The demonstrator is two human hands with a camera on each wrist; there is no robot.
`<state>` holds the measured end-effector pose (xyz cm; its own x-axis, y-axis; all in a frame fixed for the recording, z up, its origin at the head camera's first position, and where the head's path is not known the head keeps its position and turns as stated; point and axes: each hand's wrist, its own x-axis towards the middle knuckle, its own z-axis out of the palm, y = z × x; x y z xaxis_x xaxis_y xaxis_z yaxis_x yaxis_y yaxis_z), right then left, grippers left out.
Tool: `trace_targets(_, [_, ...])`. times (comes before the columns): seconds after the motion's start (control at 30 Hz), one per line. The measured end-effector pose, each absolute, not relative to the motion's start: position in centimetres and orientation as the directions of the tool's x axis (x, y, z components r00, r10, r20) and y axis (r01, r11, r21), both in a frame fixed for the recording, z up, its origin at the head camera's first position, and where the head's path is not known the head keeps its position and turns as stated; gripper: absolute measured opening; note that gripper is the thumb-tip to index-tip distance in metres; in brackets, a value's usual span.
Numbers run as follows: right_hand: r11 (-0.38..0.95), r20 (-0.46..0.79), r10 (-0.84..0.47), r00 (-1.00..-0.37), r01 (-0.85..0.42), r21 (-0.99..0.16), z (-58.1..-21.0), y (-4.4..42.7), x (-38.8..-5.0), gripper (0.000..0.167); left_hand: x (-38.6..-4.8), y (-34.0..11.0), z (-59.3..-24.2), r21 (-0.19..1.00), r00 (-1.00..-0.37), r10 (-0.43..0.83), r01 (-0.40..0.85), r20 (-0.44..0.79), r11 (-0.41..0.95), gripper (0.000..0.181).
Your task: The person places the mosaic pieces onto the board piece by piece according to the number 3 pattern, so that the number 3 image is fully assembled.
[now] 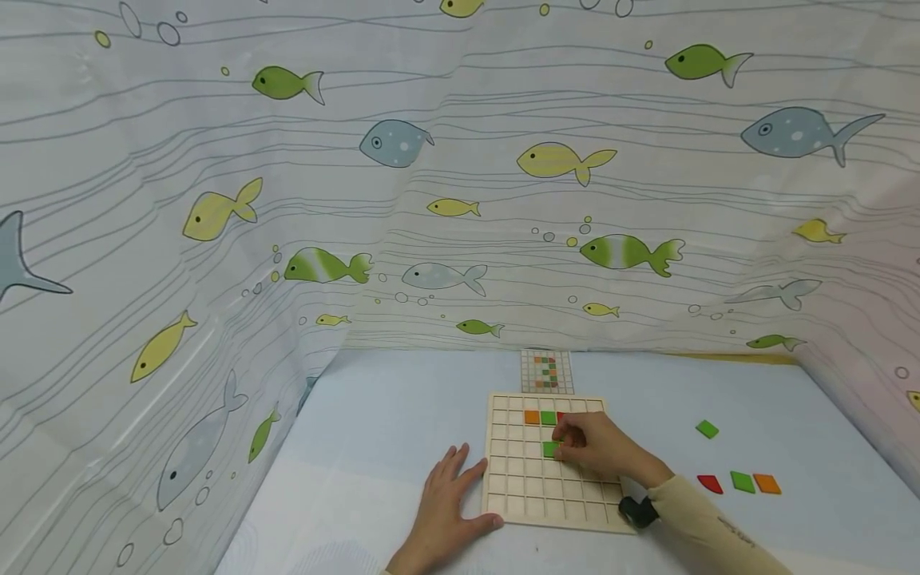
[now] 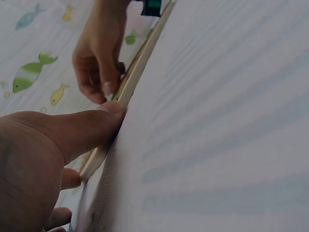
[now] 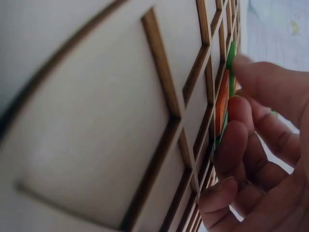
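Observation:
A wooden grid board lies on the table in the head view. My right hand is over its upper part and pinches a green square tile at one of the cells; in the right wrist view the thumb and index finger are at the green tile. In the row above sit an orange tile, another green tile and a red tile, partly covered by my hand. My left hand is spread at the board's left edge, with its thumb touching the rim.
Behind the board lies a card with a coloured grid pattern. To the right are a loose green tile, a red rounded piece, another green tile and an orange one. Fish-patterned sheeting surrounds the table.

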<state>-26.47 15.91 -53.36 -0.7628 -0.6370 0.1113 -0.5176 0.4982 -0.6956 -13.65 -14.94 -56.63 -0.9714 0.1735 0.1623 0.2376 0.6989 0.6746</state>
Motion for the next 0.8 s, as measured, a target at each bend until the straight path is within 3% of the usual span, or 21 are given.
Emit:
trace_targets(0.47, [0.534, 0.089, -0.637, -0.766, -0.522, -0.665, -52.7, 15.33, -26.27, 0.013, -13.5, -14.87, -56.38, 0.651, -0.964, 0.179, 0.264, 0.195, 0.712, 0.083])
trace_targets(0.8, [0.512, 0.099, -0.646, -0.757, -0.526, -0.68, -52.78, 15.93, -26.59, 0.021, -13.47, -14.86, -56.43, 0.663, -0.967, 0.176, 0.256, 0.186, 0.704, 0.083])
